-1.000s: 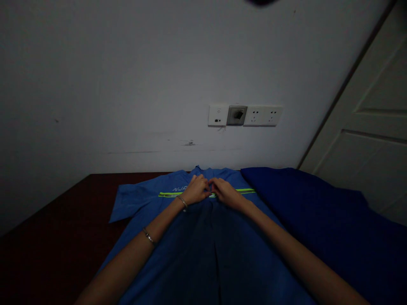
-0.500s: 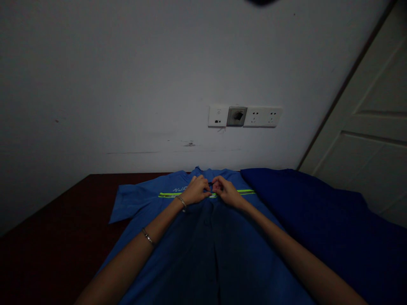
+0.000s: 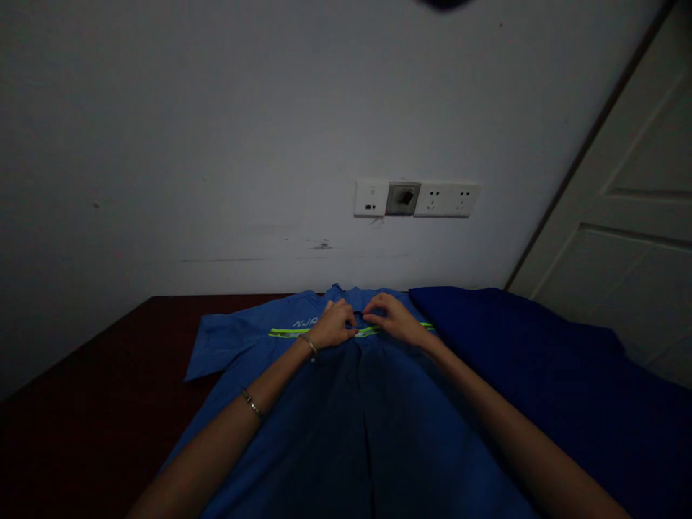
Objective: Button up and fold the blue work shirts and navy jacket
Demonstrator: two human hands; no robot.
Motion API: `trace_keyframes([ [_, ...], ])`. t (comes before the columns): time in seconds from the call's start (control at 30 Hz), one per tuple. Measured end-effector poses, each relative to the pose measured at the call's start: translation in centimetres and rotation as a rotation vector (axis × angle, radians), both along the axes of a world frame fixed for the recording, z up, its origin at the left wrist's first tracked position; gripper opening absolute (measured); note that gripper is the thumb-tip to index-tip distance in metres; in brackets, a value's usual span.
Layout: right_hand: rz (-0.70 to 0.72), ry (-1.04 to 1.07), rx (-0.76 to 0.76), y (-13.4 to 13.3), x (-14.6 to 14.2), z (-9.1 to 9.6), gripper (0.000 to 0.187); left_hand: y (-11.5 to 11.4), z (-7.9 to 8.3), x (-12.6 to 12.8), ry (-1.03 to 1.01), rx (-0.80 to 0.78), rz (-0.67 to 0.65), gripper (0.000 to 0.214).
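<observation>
A blue short-sleeved work shirt [image 3: 259, 404] lies spread out front side up, with a yellow-green reflective stripe and white letters across its chest. My left hand [image 3: 336, 324] is closed in a pinch on the shirt's front opening, just at the stripe. Its wrist and forearm carry two bracelets. Close by on the right, my right hand [image 3: 394, 317] hovers at the opening with thumb and fingers apart. I see nothing between its fingers. The button area between the hands is small and dark.
The shirt rests on a dark red tabletop [image 3: 108, 375]. A darker blue cloth [image 3: 540, 360] lies along the right side, over part of the shirt. Behind stands a white wall [image 3: 216, 144] with a row of sockets [image 3: 440, 200]. A white panelled door [image 3: 632, 209] is at the right.
My right hand has moved slightly right, away from the left hand, and its fingers have spread from a pinch. The left hand stays in place on the shirt front.
</observation>
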State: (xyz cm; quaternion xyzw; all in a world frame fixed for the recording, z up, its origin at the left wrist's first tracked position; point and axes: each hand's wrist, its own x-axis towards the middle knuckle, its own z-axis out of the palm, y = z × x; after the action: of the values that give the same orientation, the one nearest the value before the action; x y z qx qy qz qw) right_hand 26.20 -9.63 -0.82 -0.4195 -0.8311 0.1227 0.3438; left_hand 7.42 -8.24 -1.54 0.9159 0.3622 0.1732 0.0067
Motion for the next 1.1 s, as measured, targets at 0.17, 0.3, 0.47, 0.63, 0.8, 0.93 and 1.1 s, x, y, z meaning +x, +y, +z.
trace_keyframes([
  [0.17,-0.025,-0.419,0.268,-1.5,-1.1,0.7,0.01,-0.3,0.1,0.2,0.031,0.035,0.01,0.012],
  [0.3,-0.037,-0.57,0.329,-1.7,-1.9,0.2,0.016,-0.5,0.3,0.3,0.071,0.069,0.002,0.01],
  [0.47,-0.01,-0.552,0.321,-1.6,-1.8,-0.1,0.015,-0.7,0.6,0.3,0.112,0.072,-0.013,0.012],
  [0.63,-0.013,-0.373,0.205,-1.1,-1.2,-0.7,0.008,-0.7,0.8,0.2,0.132,0.102,-0.047,0.015],
  [0.8,0.002,-0.11,0.105,-0.1,-0.9,-1.9,0.004,-0.5,0.9,-0.2,0.119,0.122,-0.078,0.014],
  [0.93,-0.009,0.048,0.054,0.4,-1.0,-2.5,0.004,-0.5,1.1,-0.4,0.095,0.093,-0.091,0.014],
  [1.1,-0.059,0.112,0.007,0.5,-1.1,-2.5,0.004,-0.6,1.4,-0.3,0.05,0.079,-0.038,0.02],
])
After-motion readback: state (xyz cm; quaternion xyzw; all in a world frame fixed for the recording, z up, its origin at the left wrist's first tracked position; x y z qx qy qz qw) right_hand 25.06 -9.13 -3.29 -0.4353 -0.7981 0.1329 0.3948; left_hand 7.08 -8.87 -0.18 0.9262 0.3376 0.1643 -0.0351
